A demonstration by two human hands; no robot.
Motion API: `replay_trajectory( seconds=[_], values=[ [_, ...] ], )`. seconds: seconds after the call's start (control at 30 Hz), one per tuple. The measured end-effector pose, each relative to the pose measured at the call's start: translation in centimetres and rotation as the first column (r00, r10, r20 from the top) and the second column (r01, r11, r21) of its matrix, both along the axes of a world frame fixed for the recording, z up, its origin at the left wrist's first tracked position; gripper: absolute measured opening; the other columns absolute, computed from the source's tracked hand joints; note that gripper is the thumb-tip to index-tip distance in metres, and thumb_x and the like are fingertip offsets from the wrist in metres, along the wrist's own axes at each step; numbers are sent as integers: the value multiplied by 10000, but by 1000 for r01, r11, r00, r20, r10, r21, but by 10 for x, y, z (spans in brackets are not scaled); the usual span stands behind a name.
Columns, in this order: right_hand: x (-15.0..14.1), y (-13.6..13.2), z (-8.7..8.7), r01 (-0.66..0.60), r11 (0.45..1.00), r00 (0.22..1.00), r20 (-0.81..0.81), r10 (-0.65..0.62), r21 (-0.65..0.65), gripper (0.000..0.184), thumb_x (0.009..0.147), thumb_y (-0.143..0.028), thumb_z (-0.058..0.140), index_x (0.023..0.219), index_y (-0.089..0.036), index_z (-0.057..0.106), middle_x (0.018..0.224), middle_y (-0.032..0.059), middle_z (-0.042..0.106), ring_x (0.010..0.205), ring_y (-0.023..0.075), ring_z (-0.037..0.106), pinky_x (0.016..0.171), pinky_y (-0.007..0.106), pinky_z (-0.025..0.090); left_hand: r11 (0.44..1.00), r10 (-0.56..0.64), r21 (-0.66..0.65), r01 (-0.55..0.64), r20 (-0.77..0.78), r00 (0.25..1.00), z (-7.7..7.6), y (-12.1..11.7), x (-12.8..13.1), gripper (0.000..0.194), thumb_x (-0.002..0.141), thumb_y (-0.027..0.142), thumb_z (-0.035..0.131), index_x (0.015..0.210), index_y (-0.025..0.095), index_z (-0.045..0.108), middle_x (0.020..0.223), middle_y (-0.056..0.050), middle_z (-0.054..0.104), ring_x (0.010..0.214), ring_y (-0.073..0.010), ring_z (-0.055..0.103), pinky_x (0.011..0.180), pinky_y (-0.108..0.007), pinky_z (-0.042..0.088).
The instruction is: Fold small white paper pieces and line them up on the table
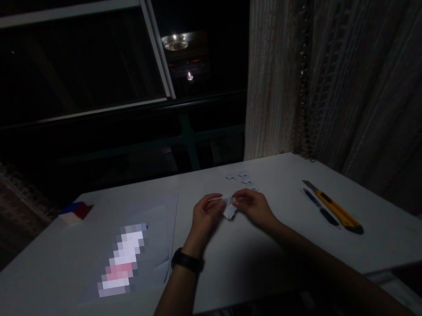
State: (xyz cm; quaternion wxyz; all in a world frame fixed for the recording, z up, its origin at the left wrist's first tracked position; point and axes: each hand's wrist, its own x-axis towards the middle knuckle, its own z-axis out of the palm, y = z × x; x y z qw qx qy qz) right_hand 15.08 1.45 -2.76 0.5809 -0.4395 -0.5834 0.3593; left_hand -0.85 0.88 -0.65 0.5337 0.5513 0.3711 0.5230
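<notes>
A small folded piece of white paper (229,209) is pinched between my two hands, just above the middle of the table. My left hand (209,212), with a dark band on its wrist, is closed on the paper's left side. On the opposite side, my right hand (254,205) grips it between thumb and fingers. The paper has creases and a pointed lower end. Beyond my right hand lie several small folded paper pieces (243,175), partly hidden by that hand.
Sheets of white paper (171,213) and a blurred-out bright rectangle (125,258) lie on the left. A colour cube (74,212) stands at the far left. On the right are a yellow utility knife (338,211) and a dark pen (322,208). Curtains (261,74) hang behind the table (256,280).
</notes>
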Motion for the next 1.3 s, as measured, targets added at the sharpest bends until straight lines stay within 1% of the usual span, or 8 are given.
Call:
replay_trajectory(
  seconds=[0.1,0.27,0.43,0.57,0.67,0.77,0.93,1.3],
  values=[
    [-1,-2,3,-3,1000,999,45,2,15,111,618,-263,624,707,-196,628,710,19,647,680,178,610,669,305,478,998,48,32,-46,-68,997,2,0,-2,296,655,376,631,804,120,644,827,-96,650,749,-173,581,615,-245,433],
    [0,-6,7,2,1000,996,93,-2,5,79,615,-228,592,668,-204,645,685,12,653,691,184,608,694,319,477,997,78,37,-73,-134,988,0,2,-3,291,675,395,597,749,123,668,795,-94,648,756,-183,572,612,-246,433],
    [0,-4,2,1,1000,998,70,0,-26,109,608,-186,540,633,-195,646,641,8,630,607,160,582,586,284,476,995,97,21,-95,-167,981,-4,6,-1,299,637,413,632,659,115,643,640,-59,622,616,-146,556,556,-236,421],
    [-1,-3,-1,11,997,1000,-3,-11,-70,106,601,-195,546,634,-189,647,682,21,626,612,162,576,528,271,477,998,56,-36,-57,-41,998,-3,4,1,319,588,352,695,798,132,600,615,-19,615,566,-121,557,558,-239,437],
    [-2,-3,-1,20,998,1000,-11,-21,-62,99,604,-209,569,655,-190,651,708,28,625,628,166,576,535,275,484,998,-22,-65,21,-15,1000,-5,2,2,415,576,334,711,910,125,582,705,-53,646,613,-138,588,583,-255,454],
    [-3,-3,0,25,998,999,-21,-26,-55,101,617,-222,588,696,-187,641,701,25,621,615,158,575,545,272,483,999,22,-25,-25,-116,993,-10,5,1,415,517,312,746,853,102,623,755,-92,664,640,-158,602,607,-263,459],
    [-4,-4,1,26,1000,999,-21,-26,-18,155,636,-257,614,769,-178,612,689,27,606,624,157,578,547,260,473,990,131,95,-108,-283,950,-18,11,-1,320,548,349,711,759,112,681,692,-80,673,611,-163,594,578,-255,437],
    [-5,-6,1,-132,989,988,-89,125,-73,366,617,-322,646,939,-162,576,567,-37,532,485,109,543,458,229,454,994,108,-3,-110,-146,983,-9,8,0,316,497,320,746,704,92,674,638,-72,661,570,-153,581,557,-251,438]
  ],
)
